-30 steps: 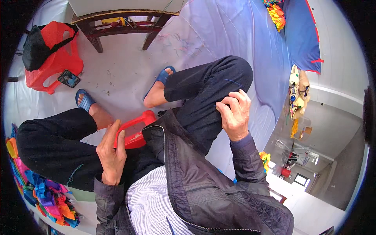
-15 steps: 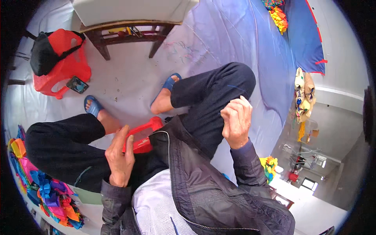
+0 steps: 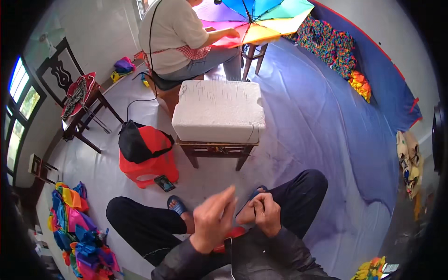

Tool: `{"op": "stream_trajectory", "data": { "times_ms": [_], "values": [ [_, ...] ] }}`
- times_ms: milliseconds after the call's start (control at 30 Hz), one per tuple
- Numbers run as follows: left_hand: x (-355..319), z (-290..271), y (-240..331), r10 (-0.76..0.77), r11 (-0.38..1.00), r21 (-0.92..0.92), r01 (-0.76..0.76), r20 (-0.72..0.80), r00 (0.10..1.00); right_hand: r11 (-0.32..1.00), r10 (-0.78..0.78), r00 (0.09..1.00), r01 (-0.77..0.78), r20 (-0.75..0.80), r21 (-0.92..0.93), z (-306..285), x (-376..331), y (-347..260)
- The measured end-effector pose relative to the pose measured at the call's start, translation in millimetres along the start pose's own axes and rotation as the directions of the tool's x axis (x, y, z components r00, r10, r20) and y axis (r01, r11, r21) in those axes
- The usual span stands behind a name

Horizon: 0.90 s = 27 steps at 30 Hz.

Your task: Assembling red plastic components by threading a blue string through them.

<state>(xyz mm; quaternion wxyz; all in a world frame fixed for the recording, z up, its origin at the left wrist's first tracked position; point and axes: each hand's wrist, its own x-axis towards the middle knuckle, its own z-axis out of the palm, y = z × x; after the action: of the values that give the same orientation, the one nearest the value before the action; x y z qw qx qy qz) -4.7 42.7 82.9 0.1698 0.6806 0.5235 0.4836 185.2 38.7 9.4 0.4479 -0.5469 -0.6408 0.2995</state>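
My left hand [image 3: 214, 221] is raised in front of my lap, its fingers pointing up and pressed together with the thumb beside them. Anything between those fingers is too small to make out. Just to its right, my right hand [image 3: 266, 213] is closed in a pinch near my knee, and what it pinches cannot be seen either. The hands are close but apart. Below them, a red plastic piece [image 3: 236, 232] shows between my legs. Ahead stands a white foam block [image 3: 219, 114] with several thin needle-like pins and dark threads on its top and front.
The block rests on a wooden stool [image 3: 214, 149]. A black cap [image 3: 137, 142] sits on a red plastic stool [image 3: 147, 172], with a phone [image 3: 164, 183] beside it. Beyond, a seated person [image 3: 179, 42] handles a rainbow umbrella [image 3: 261, 18]. Colourful fabric [image 3: 84, 242] is heaped at left.
My view has tilted up, bringing the foam block, the other person and the umbrella into sight. My hands have come closer together; the left one has risen.
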Motion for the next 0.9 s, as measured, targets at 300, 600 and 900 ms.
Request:
{"op": "stream_trajectory", "data": {
  "times_ms": [300,600,900],
  "values": [
    [168.6,35.4,-56.3,0.111,0.991,0.102,-0.088,-0.245,0.963,0.969,0.189,0.981,-0.194,0.045,0.156,-5.8,2.2,20.1],
    [230.8,47.2,-147.9,0.008,0.934,0.352,0.063,-0.195,0.981,0.938,0.271,0.953,-0.293,0.133,0.186,0.1,-4.9,25.4],
    [237.7,61.1,-134.7,-0.082,0.876,0.455,0.160,-0.186,0.979,0.936,0.260,0.948,-0.295,0.185,0.192,4.4,-5.3,27.6]
  ]
}}
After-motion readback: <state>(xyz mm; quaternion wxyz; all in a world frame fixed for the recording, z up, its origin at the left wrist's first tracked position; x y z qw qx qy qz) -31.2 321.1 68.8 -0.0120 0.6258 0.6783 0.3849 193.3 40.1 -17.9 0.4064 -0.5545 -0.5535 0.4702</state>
